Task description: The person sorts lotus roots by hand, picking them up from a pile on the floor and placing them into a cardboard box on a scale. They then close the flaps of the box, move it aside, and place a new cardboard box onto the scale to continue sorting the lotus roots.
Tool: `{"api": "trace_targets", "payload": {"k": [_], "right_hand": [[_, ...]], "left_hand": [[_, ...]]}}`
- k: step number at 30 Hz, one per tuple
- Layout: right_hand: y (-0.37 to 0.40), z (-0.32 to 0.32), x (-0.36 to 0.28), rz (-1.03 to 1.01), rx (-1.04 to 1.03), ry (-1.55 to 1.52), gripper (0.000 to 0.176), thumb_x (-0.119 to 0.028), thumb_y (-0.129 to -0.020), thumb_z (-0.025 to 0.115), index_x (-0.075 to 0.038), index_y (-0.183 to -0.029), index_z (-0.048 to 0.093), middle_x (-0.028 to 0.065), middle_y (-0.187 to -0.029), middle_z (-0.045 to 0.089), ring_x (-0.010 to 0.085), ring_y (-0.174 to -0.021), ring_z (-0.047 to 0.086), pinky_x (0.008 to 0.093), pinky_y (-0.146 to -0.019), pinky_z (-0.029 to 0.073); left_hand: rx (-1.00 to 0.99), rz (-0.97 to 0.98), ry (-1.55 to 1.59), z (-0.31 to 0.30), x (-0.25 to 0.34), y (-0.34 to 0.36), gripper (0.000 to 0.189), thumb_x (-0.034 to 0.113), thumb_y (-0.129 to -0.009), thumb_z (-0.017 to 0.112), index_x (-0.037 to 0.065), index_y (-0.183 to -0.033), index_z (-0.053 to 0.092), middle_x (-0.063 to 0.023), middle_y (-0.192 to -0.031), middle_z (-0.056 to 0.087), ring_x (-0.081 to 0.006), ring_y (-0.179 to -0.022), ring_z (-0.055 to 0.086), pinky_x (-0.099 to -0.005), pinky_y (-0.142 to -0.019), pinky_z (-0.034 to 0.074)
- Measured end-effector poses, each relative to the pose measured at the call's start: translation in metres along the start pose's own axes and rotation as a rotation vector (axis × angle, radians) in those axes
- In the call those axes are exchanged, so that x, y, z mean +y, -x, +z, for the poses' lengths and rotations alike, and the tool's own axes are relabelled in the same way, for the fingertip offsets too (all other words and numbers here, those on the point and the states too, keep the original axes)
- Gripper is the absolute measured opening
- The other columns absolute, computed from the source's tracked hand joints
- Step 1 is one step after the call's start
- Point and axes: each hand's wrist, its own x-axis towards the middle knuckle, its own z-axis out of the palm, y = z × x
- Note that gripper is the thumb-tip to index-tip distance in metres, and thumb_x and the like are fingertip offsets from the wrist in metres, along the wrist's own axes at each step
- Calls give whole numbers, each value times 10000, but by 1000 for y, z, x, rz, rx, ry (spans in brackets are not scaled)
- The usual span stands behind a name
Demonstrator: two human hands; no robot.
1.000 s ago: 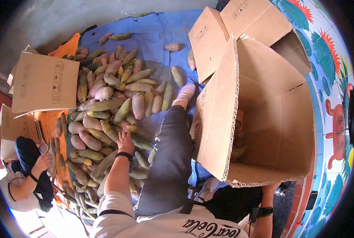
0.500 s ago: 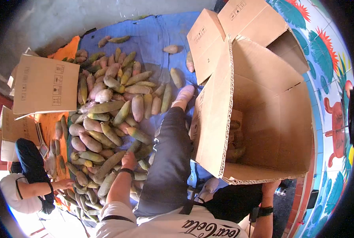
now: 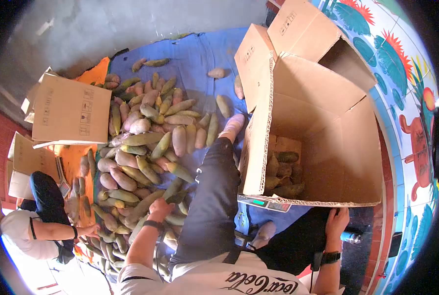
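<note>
My left hand (image 3: 161,209) reaches into a heap of long green-and-pink radishes (image 3: 178,140). Its fingers are curled round a radish that they mostly hide, beside a dark green radish (image 3: 173,187). On my right, a large open cardboard box (image 3: 327,152) holds several radishes (image 3: 284,172) at its bottom. My right hand (image 3: 337,222) is at the box's near edge, fingers closed on the rim. Under the box, part of a scale with a lit green display (image 3: 258,202) shows.
A blue sheet (image 3: 199,54) lies under the heap. Other cardboard boxes stand at the back right (image 3: 308,27) and at the left (image 3: 72,110). Another person's hand (image 3: 87,231) is at the heap's left edge. A painted tile wall (image 3: 411,147) runs along the right.
The view has shifted. The big box's near edge appears higher, showing the scale display and more radishes inside. More of my right hand is visible. My left hand remains at the heap.
</note>
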Motion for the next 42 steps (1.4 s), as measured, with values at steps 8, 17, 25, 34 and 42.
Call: {"api": "trace_targets", "payload": {"k": [8,17,25,34,42], "right_hand": [[-5,-8,-14,-13,18,-28,243,-43,-779,513,49,-1004,517,268,-955,545,435,-895,512,468,-775,415],[-4,-12,-15,-57,52,-75,211,-33,-776,514,27,-978,528,228,-947,561,407,-877,526,444,-769,427],[-5,-11,-17,-99,88,-100,179,-41,-788,501,27,-950,533,236,-917,559,412,-853,525,453,-744,422],[-3,-8,-11,-82,46,-87,204,-54,-792,500,36,-972,530,238,-940,556,411,-867,522,453,-760,422],[-2,-5,-8,-91,63,-66,211,-62,-788,508,33,-975,532,235,-937,557,407,-863,524,450,-762,426]], "left_hand": [[174,105,-71,-21,3,23,594,531,-785,485,-1,-1029,586,-174,-1013,606,-291,-963,582,-373,-817,459],[234,-52,-108,-60,2,45,577,540,-807,460,11,-996,594,-172,-997,612,-275,-941,596,-367,-789,477],[368,-107,-97,-65,-10,43,573,549,-794,492,3,-938,589,-197,-933,616,-316,-905,592,-393,-775,471],[305,-80,-93,-35,-22,24,555,546,-765,534,32,-964,592,-157,-945,628,-280,-904,605,-357,-769,480],[470,-122,-113,-47,-15,14,530,525,-776,530,22,-940,547,-141,-935,602,-266,-893,596,-347,-754,483]]}}
